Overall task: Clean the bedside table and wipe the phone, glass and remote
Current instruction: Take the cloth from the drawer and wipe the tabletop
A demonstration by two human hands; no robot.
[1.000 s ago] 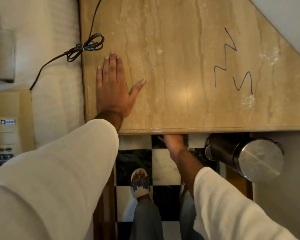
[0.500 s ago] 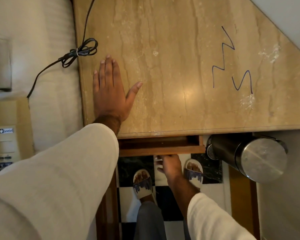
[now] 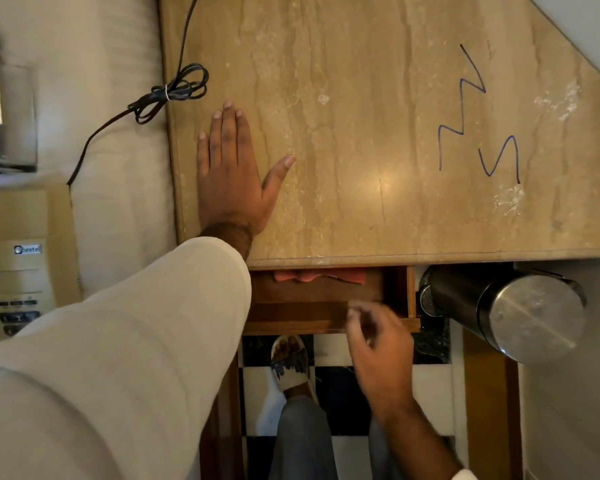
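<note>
The bedside table (image 3: 378,140) has a beige marble top with blue pen scribbles (image 3: 478,123) and white smears at the right. My left hand (image 3: 232,171) lies flat on its left part, fingers spread. Under the front edge a wooden drawer (image 3: 329,306) stands pulled out, with an orange cloth (image 3: 319,276) at its back. My right hand (image 3: 378,344) hovers at the drawer's front rim, fingers loosely curled and blurred, holding nothing. A beige phone (image 3: 18,268) lies on the bed at the left, and a clear glass (image 3: 7,112) stands above it.
A black cable (image 3: 167,95) with a tied coil runs over the table's left edge onto the white bed. A steel bin (image 3: 520,313) stands right of the drawer. Below are a black-and-white checkered floor (image 3: 430,382) and my sandalled foot (image 3: 291,362).
The drawer has come further out from under the table, showing the orange cloth. My right hand has let go of the drawer front and moved right. My left hand stays flat.
</note>
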